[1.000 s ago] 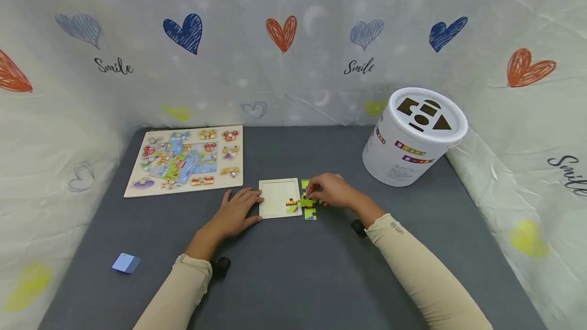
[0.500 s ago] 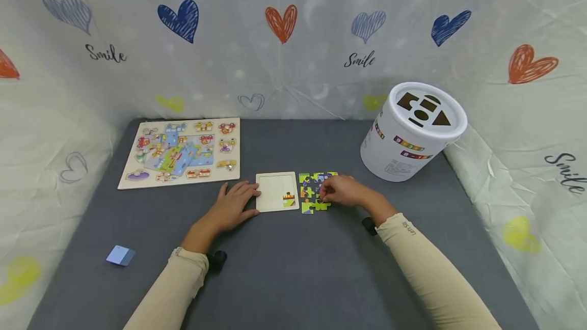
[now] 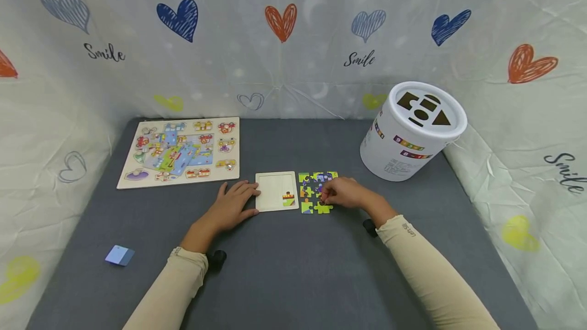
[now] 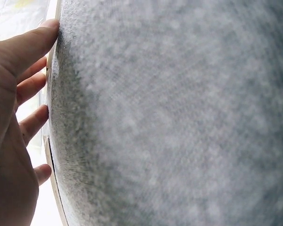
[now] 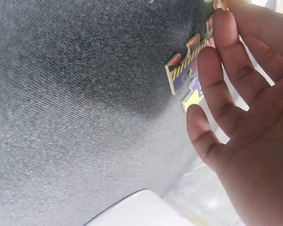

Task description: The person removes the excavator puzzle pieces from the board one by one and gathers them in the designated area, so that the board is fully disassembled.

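Observation:
My left hand (image 3: 233,209) lies with fairly straight fingers against the left edge of a small square wooden puzzle tray (image 3: 270,192). A printed piece (image 3: 288,199) sits in the tray's lower right corner. Just right of the tray, several green and purple jigsaw pieces (image 3: 306,192) lie on the table. My right hand (image 3: 345,192) is over the right side of this group, thumb and index finger pinching a small jigsaw piece (image 5: 220,5), mostly hidden by the fingertips. Close to the other fingers in the right wrist view is a striped piece (image 5: 183,66).
At the back left lies a larger wooden board (image 3: 220,173) with vehicle pictures and blue cards on top. A white shape-sorter bucket (image 3: 390,152) stands at the back right. Near the left edge sits a small blue block (image 3: 120,255). A curtain with hearts hangs behind the table.
My right hand has moved right from beside the tray, uncovering more of the pieces. A green piece at the front of the group has shifted slightly right. My left hand stays at the tray.

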The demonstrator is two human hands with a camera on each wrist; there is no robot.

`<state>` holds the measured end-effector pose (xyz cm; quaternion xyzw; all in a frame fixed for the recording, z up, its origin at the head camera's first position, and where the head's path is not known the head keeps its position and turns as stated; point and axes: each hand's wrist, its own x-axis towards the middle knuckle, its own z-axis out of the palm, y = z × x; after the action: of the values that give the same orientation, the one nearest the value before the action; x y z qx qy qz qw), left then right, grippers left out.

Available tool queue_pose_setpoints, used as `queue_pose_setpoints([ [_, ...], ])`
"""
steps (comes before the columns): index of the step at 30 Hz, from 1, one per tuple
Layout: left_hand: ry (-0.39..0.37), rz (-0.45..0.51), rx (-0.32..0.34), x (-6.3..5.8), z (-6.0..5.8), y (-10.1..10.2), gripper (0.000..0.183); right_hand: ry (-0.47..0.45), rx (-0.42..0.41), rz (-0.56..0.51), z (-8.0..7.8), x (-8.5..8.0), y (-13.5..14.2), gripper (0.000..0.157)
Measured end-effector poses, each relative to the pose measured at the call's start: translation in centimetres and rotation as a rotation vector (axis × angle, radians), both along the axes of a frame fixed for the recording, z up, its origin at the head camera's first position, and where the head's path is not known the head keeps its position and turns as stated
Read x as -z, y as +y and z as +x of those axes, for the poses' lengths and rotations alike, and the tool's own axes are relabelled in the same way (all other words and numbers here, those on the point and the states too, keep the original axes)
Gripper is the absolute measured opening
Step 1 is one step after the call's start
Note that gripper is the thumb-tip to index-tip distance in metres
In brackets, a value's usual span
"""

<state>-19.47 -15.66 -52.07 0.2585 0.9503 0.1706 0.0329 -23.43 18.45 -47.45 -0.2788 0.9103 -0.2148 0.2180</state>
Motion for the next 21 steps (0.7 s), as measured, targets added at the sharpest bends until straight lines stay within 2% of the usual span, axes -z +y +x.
queue_pose_setpoints([
  [5, 0.008, -0.009, -0.008, -0.6, 0.0, -0.4, 0.049, 0.028, 0.012, -0.013, -0.5, -0.6, -0.9, 0.008],
  [11, 0.015, -0.003, 0.001, -1.1, 0.0, -0.3, 0.048, 0.138, 0.009, -0.024, -1.1, -0.7, -2.9, 0.009],
  [16, -0.008, -0.016, -0.002, -0.6, -0.1, -0.2, 0.048, 0.193, -0.033, -0.055, -1.0, 0.2, -5.4, 0.013],
  [21, -0.018, -0.023, -0.005, -0.2, 0.2, 0.0, 0.048, 0.23, -0.092, -0.031, -0.6, 1.4, -7.2, 0.021],
])
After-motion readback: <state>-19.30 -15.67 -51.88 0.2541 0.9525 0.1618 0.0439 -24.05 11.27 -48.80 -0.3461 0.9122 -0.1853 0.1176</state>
